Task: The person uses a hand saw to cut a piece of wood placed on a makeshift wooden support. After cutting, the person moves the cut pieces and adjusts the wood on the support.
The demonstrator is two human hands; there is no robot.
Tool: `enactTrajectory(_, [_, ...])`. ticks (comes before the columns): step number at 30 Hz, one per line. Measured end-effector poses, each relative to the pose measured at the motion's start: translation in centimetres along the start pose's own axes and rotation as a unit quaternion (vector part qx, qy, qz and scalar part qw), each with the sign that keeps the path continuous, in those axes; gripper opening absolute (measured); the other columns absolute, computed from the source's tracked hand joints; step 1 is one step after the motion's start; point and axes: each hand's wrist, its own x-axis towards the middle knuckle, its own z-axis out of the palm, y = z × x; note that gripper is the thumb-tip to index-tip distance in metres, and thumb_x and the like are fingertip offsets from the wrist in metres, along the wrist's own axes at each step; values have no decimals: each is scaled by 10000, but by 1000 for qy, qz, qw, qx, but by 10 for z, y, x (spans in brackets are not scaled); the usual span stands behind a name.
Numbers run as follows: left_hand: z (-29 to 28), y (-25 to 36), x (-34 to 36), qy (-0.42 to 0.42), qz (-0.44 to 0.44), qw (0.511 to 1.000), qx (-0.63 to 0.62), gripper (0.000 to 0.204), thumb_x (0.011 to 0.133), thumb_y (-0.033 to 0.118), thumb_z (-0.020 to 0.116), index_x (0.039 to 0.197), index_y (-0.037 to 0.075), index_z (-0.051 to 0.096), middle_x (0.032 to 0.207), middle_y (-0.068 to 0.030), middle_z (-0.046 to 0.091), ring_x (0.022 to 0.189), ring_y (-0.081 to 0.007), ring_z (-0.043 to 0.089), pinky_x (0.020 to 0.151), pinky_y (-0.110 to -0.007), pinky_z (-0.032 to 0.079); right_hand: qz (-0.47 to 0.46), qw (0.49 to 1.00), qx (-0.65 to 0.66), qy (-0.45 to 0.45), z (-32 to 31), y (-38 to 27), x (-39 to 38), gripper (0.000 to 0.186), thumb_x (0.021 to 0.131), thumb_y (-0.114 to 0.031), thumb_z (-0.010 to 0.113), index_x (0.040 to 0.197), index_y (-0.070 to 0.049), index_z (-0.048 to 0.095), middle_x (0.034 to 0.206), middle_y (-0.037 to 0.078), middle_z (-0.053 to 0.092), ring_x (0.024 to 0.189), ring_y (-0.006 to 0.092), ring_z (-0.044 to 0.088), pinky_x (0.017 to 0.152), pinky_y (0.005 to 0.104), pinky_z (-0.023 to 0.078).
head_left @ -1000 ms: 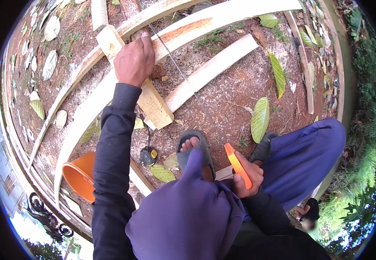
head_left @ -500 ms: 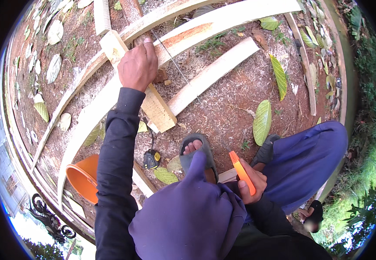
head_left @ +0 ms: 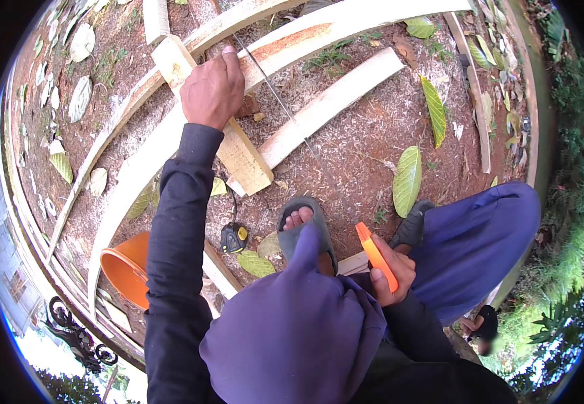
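My left hand (head_left: 212, 89) is closed over a short squared wooden block (head_left: 245, 158), pressing it across long curved strips. Low on the right, my right hand (head_left: 394, 271) grips the orange handle (head_left: 378, 259) of a handsaw. Its thin blade (head_left: 265, 75), seen nearly edge-on, slants up and left toward the wood beside my left hand. The blade's middle part blurs against the soil, and I cannot tell whether its teeth touch the wood. A long pale curved plank (head_left: 292, 42) runs under the block.
A shorter wood piece (head_left: 336, 108) lies under the blade's line. Near my sandalled foot (head_left: 299, 219) sits a black and yellow tape measure (head_left: 234, 238). An orange bucket (head_left: 125, 268) stands left of my left arm. Leaves and sawdust cover the soil; another person (head_left: 484, 328) is at lower right.
The whole view has shifted slightly, with the ground higher in the picture. The saw blade shows darker and more plainly. Both hands keep their grips.
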Motion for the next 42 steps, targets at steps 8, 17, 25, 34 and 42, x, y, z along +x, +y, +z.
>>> enactTrajectory(8, [-4, 9, 3, -58, -48, 996, -39, 479, 1070, 356, 447, 804, 42, 693, 721, -217, 692, 690, -451, 687, 637, -551, 539, -22, 990, 93, 104, 78, -8, 162, 396, 946, -162, 643, 1291, 32, 659, 850, 240, 713, 705, 326, 737, 638, 384, 554])
enactTrajectory(17, [2, 3, 3, 10, 29, 999, 18, 382, 1057, 284, 489, 820, 50, 677, 702, -184, 678, 646, -420, 674, 590, -535, 536, -41, 991, 84, 91, 69, 0, 130, 416, 944, -144, 628, 1297, 75, 645, 1068, 260, 741, 859, 336, 773, 737, 383, 596])
enactTrajectory(25, [2, -4, -8, -45, -54, 998, 3, 450, 1069, 330, 453, 809, 37, 676, 738, -230, 693, 681, -446, 680, 640, -542, 541, 16, 998, 14, -62, -6, 13, -11, 606, 965, -259, 540, 1349, 210, 538, 1255, 337, 675, 1138, 392, 717, 1004, 383, 549])
enactTrajectory(34, [-1, 9, 0, -35, 14, 999, 14, 394, 1055, 319, 471, 875, 50, 697, 764, -218, 704, 688, -455, 684, 632, -545, 547, 37, 991, 119, 56, 72, -23, 172, 380, 954, -167, 634, 1278, 30, 662, 915, 251, 727, 787, 333, 759, 689, 396, 577])
enactTrajectory(42, [-2, 4, -7, -46, -73, 996, -9, 497, 1068, 354, 447, 787, 25, 692, 750, -238, 704, 686, -455, 686, 670, -557, 540, 18, 996, 80, 47, 38, 1, 66, 456, 946, -167, 587, 1307, 107, 629, 1094, 264, 745, 929, 350, 776, 811, 394, 611])
